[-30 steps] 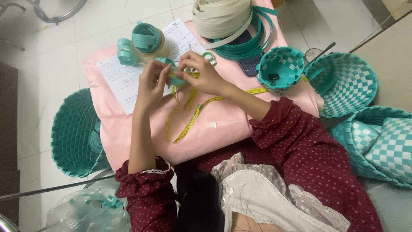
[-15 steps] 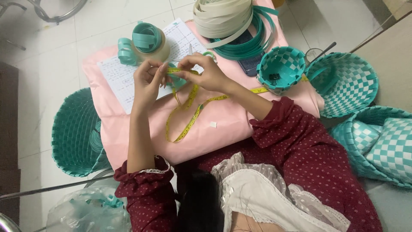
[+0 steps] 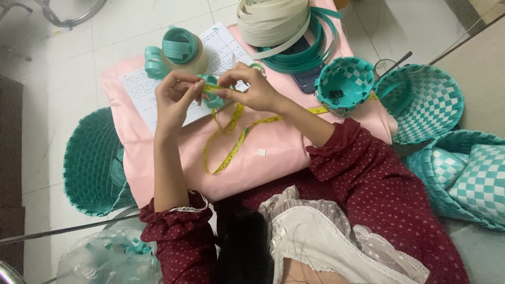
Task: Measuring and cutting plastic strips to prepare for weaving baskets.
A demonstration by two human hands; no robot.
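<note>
My left hand (image 3: 173,97) and my right hand (image 3: 247,89) meet above a pink table (image 3: 273,152). Between their fingertips they pinch a yellow measuring tape (image 3: 229,139) against a teal strip (image 3: 213,100). The tape hangs down in a loop over the pink top and runs right toward a small teal woven basket (image 3: 344,84). Under the hands lies a handwritten sheet of paper (image 3: 142,89).
Rolls of teal strip (image 3: 179,50) sit at the back left, coils of cream and teal strip (image 3: 286,26) at the back. A phone (image 3: 305,79) lies by the small basket. Larger teal baskets stand left (image 3: 92,163) and right (image 3: 421,102). A plastic bag (image 3: 110,257) lies near my left elbow.
Both hands have shifted slightly while working the tape and strip between the fingers; the hanging loop of tape has swung a little.
</note>
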